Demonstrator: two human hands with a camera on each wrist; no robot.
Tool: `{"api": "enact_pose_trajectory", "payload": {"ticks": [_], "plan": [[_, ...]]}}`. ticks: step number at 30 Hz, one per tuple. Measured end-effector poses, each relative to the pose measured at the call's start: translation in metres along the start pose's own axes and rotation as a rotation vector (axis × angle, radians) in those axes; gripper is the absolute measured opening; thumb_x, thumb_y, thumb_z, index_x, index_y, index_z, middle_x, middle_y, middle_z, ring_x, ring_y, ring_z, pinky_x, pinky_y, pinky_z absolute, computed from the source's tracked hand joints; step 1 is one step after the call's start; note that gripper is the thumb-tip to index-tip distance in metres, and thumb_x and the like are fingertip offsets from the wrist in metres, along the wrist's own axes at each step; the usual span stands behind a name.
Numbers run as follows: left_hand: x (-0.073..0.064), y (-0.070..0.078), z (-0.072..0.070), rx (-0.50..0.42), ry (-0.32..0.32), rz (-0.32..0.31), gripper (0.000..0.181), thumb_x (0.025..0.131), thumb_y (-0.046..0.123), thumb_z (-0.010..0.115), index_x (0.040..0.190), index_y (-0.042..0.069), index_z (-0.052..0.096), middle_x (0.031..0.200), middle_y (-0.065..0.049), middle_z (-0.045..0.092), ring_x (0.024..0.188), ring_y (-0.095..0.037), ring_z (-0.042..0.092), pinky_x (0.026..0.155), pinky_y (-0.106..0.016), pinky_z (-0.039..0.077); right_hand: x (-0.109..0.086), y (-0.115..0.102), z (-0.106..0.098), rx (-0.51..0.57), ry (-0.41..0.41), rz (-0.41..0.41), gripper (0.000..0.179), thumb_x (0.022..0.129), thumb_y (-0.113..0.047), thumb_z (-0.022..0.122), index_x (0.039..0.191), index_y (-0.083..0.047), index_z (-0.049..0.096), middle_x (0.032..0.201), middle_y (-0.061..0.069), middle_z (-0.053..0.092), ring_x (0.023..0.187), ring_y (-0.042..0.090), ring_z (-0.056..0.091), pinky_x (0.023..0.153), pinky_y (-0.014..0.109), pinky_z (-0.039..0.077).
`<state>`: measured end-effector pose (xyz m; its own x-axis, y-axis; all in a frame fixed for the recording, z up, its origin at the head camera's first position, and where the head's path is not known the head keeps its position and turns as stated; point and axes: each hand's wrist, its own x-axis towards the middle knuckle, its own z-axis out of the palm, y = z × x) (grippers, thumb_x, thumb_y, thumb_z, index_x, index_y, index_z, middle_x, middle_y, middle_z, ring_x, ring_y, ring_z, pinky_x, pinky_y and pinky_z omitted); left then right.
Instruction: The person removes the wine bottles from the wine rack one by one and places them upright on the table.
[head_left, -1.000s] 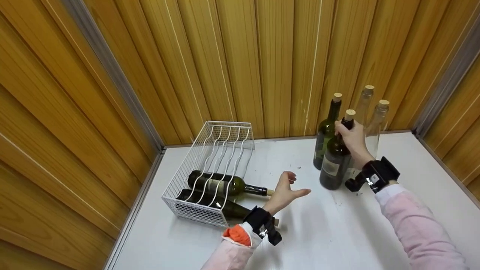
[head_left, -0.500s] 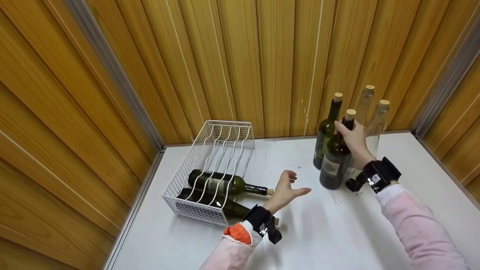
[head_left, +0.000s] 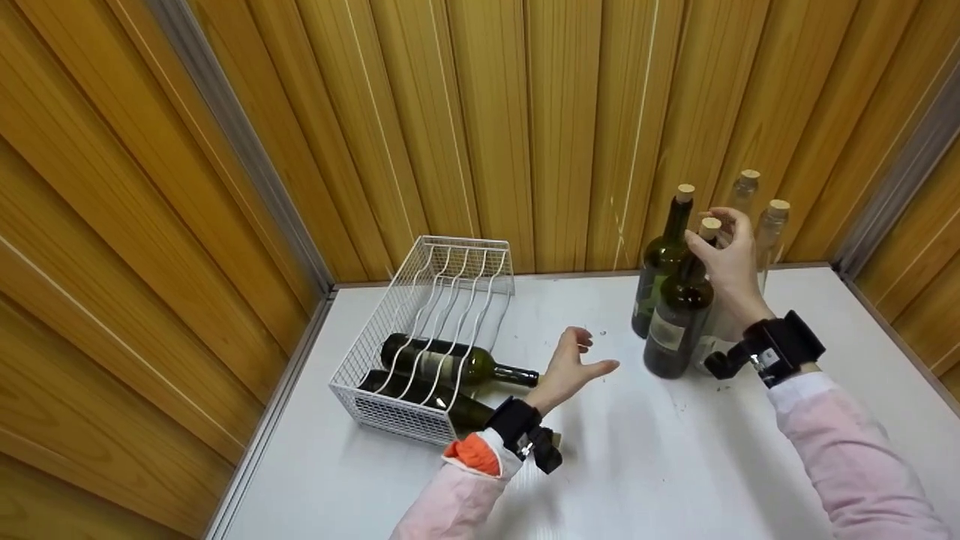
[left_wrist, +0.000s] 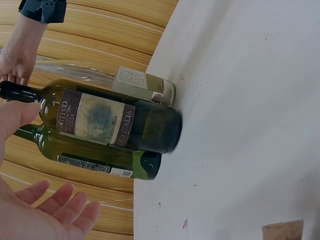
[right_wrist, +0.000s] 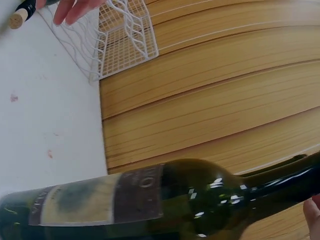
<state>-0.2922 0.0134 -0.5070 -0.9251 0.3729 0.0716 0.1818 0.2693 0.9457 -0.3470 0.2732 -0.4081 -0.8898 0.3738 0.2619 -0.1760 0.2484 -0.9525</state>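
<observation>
My right hand (head_left: 733, 262) has its thumb and fingers spread loosely around the upper neck of a dark green wine bottle (head_left: 679, 315), just below the cork. That corked bottle stands upright on the white table, its label facing front. Behind it to the left is a second green wine bottle (head_left: 661, 277), and two clear glass bottles (head_left: 771, 225) stand behind my right hand, partly hidden. My left hand (head_left: 568, 371) hovers with thumb and fingers apart, holding nothing, beside the neck of a wine bottle (head_left: 480, 367) that lies in a white wire rack (head_left: 420, 427).
Another dark bottle (head_left: 469, 411) lies at the rack's near end, its neck partly behind my left wrist. Wavy wires divide the rack's farther slots. Wood-patterned panels (head_left: 562, 135) rise behind the white table (head_left: 637, 465).
My right hand has loosened its grip on the bottle's neck and shifted up toward the cork. The bottle stays standing in place. My left hand keeps nearly the same pose.
</observation>
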Motion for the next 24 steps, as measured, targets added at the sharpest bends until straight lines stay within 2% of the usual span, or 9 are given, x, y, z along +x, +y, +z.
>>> {"api": "enact_pose_trajectory", "payload": {"ticks": [2,5,7,9,11,13,15,19,24], "plan": [[0.001,0.003,-0.004,-0.003,0.018,0.002,0.046,0.094,0.010,0.079,0.129,-0.004,0.052,0.127,-0.019,0.058,0.124,-0.036,0.058,0.111,-0.045,0.052,-0.003,-0.006,0.002,0.044,0.022,-0.059,0.062,0.103,-0.005,0.068,0.157,0.004,0.039,0.134,-0.014,0.051,0.157,0.025,0.044,0.135,0.027,0.031],[0.000,0.006,-0.012,-0.004,0.052,0.010,0.044,0.095,0.008,0.077,0.128,-0.005,0.052,0.125,-0.020,0.058,0.120,-0.030,0.058,0.110,-0.046,0.051,-0.011,-0.011,0.006,0.033,0.085,-0.227,0.061,0.100,-0.002,0.068,0.154,0.009,0.042,0.146,0.005,0.054,0.158,0.032,0.043,0.134,0.022,0.029],[-0.001,0.008,-0.019,0.004,0.080,0.011,0.041,0.095,0.007,0.076,0.126,-0.005,0.053,0.123,-0.020,0.059,0.118,-0.030,0.058,0.107,-0.042,0.051,-0.019,-0.011,0.011,-0.011,0.131,-0.384,0.057,0.097,-0.004,0.067,0.149,0.012,0.048,0.148,0.020,0.056,0.150,0.027,0.048,0.131,0.020,0.029],[-0.003,0.011,-0.029,0.018,0.098,0.018,0.039,0.095,0.006,0.075,0.124,-0.005,0.053,0.120,-0.021,0.059,0.115,-0.031,0.059,0.105,-0.040,0.051,-0.026,-0.012,0.018,-0.054,0.170,-0.555,0.054,0.094,-0.007,0.066,0.141,0.015,0.054,0.143,0.031,0.058,0.141,0.016,0.051,0.125,0.021,0.032],[-0.005,0.015,-0.042,0.047,0.111,0.022,0.037,0.095,0.005,0.075,0.122,-0.005,0.052,0.117,-0.022,0.060,0.113,-0.035,0.059,0.102,-0.038,0.051,-0.031,-0.012,0.025,-0.073,0.184,-0.708,0.050,0.092,-0.007,0.065,0.136,0.016,0.057,0.135,0.036,0.060,0.133,0.005,0.050,0.118,0.021,0.034],[-0.007,0.020,-0.058,0.086,0.118,0.015,0.034,0.095,0.005,0.074,0.119,-0.005,0.052,0.114,-0.021,0.058,0.110,-0.037,0.059,0.099,-0.037,0.051,-0.035,-0.011,0.033,-0.077,0.172,-0.820,0.046,0.091,-0.005,0.065,0.131,0.015,0.059,0.127,0.036,0.063,0.129,0.000,0.051,0.114,0.020,0.036],[-0.007,0.025,-0.075,0.148,0.133,0.002,0.033,0.095,0.006,0.074,0.117,-0.005,0.052,0.112,-0.022,0.058,0.105,-0.035,0.058,0.096,-0.037,0.051,-0.038,-0.008,0.040,-0.073,0.137,-0.893,0.040,0.090,0.000,0.064,0.127,0.015,0.061,0.121,0.034,0.064,0.125,0.004,0.055,0.112,0.017,0.037],[-0.003,0.033,-0.111,0.280,0.170,-0.080,0.035,0.096,0.009,0.074,0.118,-0.008,0.053,0.116,-0.026,0.060,0.104,-0.032,0.058,0.100,-0.043,0.054,-0.043,0.009,0.052,-0.114,0.034,-0.979,0.031,0.091,0.006,0.063,0.121,0.014,0.063,0.114,0.031,0.066,0.116,0.020,0.061,0.113,0.014,0.039],[-0.004,0.031,-0.154,0.523,0.248,-0.171,0.046,0.096,0.012,0.077,0.124,-0.017,0.055,0.127,-0.035,0.060,0.124,-0.049,0.061,0.115,-0.056,0.050,-0.048,0.036,0.069,-0.199,-0.141,-1.038,0.023,0.093,0.008,0.067,0.116,0.009,0.067,0.110,0.023,0.070,0.109,0.027,0.063,0.110,0.013,0.043]]}}
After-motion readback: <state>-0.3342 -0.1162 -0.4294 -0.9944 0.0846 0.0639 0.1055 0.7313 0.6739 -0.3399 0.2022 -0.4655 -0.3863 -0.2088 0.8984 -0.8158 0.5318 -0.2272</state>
